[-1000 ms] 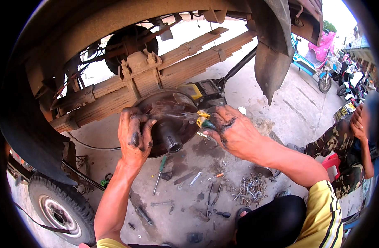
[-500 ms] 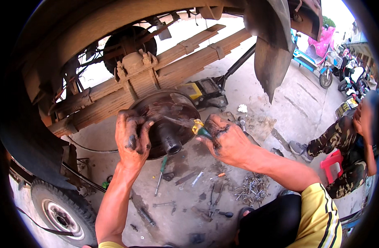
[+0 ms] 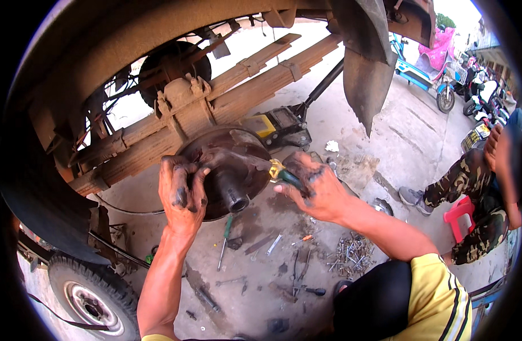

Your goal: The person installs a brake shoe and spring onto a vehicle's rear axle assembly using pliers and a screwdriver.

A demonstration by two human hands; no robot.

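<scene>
The right hand (image 3: 315, 184) is closed around a tool (image 3: 292, 178), its yellow end toward the plate (image 3: 258, 170) and just right of its rim. The left hand (image 3: 183, 190) is partly curled at the plate's left rim, thumb near the fingers; whether it pinches anything is hard to tell from here.

Crowding the plate from above are the springs (image 3: 232, 105), with the jack (image 3: 284, 122) close by on the upper right. A tube (image 3: 232, 190) juts from the plate between the hands, and a cable (image 3: 130, 211) runs in from the left. Below lie a screwdriver (image 3: 227, 227), a wrench (image 3: 274, 244), pliers (image 3: 301, 270) and a heap of bolts (image 3: 352, 256). At far right sits a person (image 3: 460, 182) beside a stool (image 3: 459, 216); a wheel (image 3: 90, 301) stands lower left.

The fender (image 3: 158, 23) arches over the top and ends at right in a hanging flap (image 3: 369, 85) with a jagged lower tip. More room opens on the right, where floor (image 3: 409, 148) stretches between flap and bolts.

The plate is round, dark and greasy; the tube is a black, open-ended cylinder. The springs are long stacked leaves coated in brown dust. The tool's handle is green, the stool red, the floor pale and stained.
</scene>
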